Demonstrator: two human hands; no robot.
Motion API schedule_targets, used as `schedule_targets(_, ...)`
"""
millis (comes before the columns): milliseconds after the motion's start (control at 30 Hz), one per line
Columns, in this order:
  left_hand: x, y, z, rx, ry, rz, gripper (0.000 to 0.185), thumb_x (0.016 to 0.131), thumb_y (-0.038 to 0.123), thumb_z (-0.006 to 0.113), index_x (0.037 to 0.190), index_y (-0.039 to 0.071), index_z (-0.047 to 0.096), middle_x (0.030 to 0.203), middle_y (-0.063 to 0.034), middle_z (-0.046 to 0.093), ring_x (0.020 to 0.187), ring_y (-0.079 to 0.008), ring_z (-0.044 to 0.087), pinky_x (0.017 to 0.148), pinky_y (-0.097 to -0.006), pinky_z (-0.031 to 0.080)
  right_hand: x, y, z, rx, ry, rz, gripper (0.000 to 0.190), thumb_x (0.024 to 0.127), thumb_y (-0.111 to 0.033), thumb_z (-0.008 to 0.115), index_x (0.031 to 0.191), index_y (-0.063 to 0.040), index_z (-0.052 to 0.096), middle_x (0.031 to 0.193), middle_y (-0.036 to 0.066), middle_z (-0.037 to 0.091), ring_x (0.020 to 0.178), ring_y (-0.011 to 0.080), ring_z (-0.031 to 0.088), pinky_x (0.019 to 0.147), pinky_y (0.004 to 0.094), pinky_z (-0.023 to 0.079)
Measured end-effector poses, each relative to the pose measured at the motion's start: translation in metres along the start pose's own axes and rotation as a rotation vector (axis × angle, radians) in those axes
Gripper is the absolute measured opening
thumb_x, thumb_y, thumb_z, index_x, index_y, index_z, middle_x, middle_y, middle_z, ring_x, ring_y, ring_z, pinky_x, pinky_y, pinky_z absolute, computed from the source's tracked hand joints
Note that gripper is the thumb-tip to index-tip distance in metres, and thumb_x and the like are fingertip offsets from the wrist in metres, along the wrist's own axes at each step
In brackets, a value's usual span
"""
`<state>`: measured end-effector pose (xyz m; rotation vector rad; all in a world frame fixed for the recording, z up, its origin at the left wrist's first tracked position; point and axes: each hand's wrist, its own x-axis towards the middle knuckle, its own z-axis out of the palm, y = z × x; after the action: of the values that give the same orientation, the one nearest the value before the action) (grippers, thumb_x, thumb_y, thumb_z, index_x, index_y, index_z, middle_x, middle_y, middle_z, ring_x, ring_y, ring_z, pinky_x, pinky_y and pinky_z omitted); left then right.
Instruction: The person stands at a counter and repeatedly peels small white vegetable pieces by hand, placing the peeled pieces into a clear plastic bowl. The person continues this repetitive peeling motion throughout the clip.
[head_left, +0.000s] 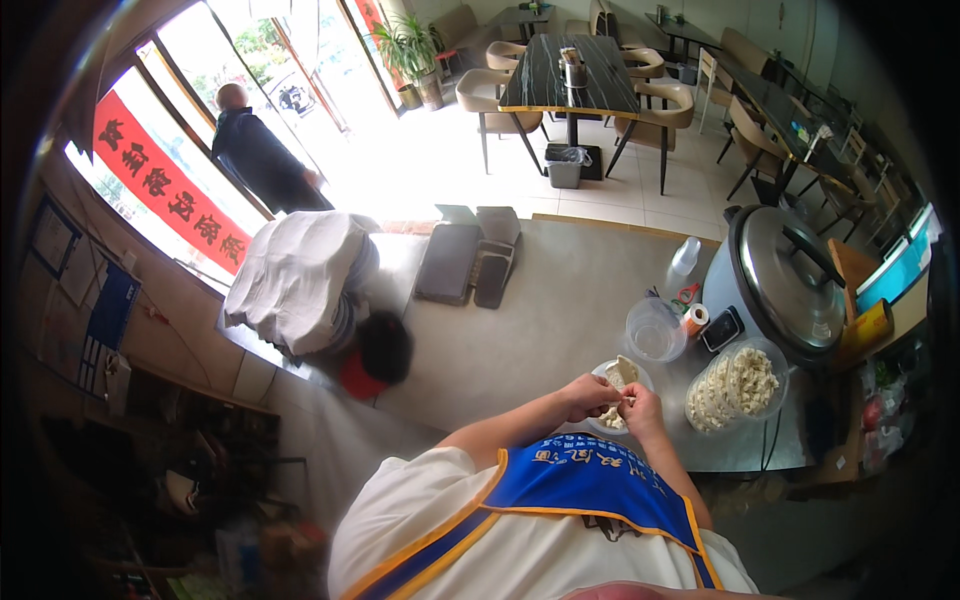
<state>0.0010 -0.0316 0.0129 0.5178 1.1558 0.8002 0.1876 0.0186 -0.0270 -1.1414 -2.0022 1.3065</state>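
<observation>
My left hand (591, 396) and my right hand (637, 405) meet fingertip to fingertip above a round white container (598, 427) at the counter's near edge. Both pinch a small pale piece of food, too small to name surely. A larger flat pale piece (621, 373) lies at the container's far side, and torn white bits (611, 418) lie inside it below my hands. To the right, stacked clear plastic tubs (705, 409) hold many similar white pieces. Beyond my hands stands a clear round tub (656, 330) with no visible food in it.
A large lidded cooker (787, 277), a tape roll (696, 319), red-handled scissors (686, 295) and a clear bottle (685, 256) stand on the right of the metal counter (517, 352). Farther left are a black phone (491, 281) and a cloth-covered stack (296, 277). A person (259, 157) stands near the glass doors.
</observation>
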Motion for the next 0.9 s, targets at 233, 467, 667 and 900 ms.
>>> schedule_targets(233,-0.011,0.009,0.012,0.523,0.209,0.273,0.027,0.084,0.024,0.075,0.095,-0.001,0.071,0.085,-0.0095,0.072,0.074,-0.0179,0.067,0.067,-0.0317,0.053,0.0,-0.012,0.001,0.731,-0.119,0.443,0.012,0.093,-0.007,0.058,0.101,-0.001,0.064,0.075,0.004,0.062,0.058,0.0112,0.055,0.053,0.0257,0.046)
schedule_targets(467,-0.013,0.008,0.021,0.828,0.287,0.467,0.024,0.079,0.026,0.073,0.092,0.006,0.075,0.089,-0.0183,0.073,0.081,-0.0302,0.071,0.074,-0.0382,0.056,-0.001,0.0,0.004,0.774,-0.06,0.447,0.009,0.096,-0.012,0.056,0.096,-0.005,0.062,0.072,0.001,0.059,0.055,0.0095,0.051,0.049,0.0241,0.041)
schedule_targets(667,-0.008,0.005,0.023,0.97,0.257,0.656,0.019,0.077,0.018,0.076,0.088,0.003,0.072,0.092,-0.0183,0.072,0.083,-0.03,0.072,0.077,-0.0383,0.056,0.001,-0.012,-0.003,1.191,-0.006,0.711,0.008,0.093,-0.012,0.055,0.096,-0.008,0.061,0.069,-0.001,0.056,0.052,0.0098,0.049,0.047,0.0234,0.039)
schedule_targets(900,-0.007,0.002,0.02,0.05,0.179,0.399,0.02,0.091,0.011,0.069,0.103,-0.005,0.065,0.088,-0.0092,0.069,0.083,-0.0169,0.069,0.074,-0.0279,0.058,0.003,-0.016,-0.005,0.922,-0.112,0.455,0.011,0.095,-0.011,0.057,0.103,-0.006,0.062,0.073,-0.001,0.059,0.053,0.0071,0.048,0.047,0.0232,0.036)
